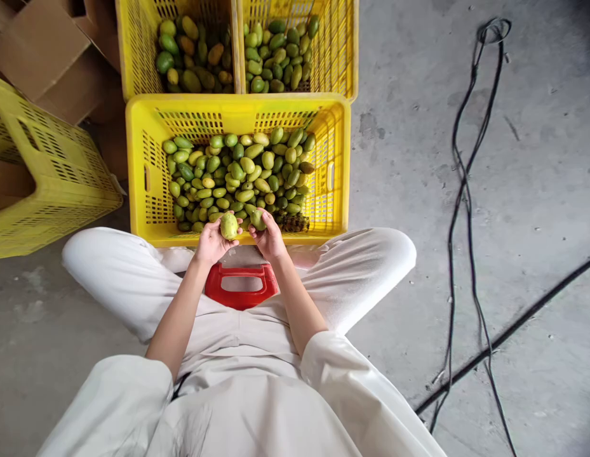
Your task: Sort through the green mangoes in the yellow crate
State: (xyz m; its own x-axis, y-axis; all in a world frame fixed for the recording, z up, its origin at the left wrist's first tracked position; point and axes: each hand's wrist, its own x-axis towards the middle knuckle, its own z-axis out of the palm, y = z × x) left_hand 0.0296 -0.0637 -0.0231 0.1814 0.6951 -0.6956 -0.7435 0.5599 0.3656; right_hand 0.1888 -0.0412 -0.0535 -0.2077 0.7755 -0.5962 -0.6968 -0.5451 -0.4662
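Cradling a pale green fruit (228, 225), the left hand (213, 242) is near the right hand (269, 238), which grips a darker fruit (258, 219), both over the near edge of the yellow crate (171, 238). I'd guess they're light, firm, smooth, easily bruised: best held round the middle.

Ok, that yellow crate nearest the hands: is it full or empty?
Partly full: green and yellowish fruits are heaped in the yellow crate, but its perforated walls stand bare above them.
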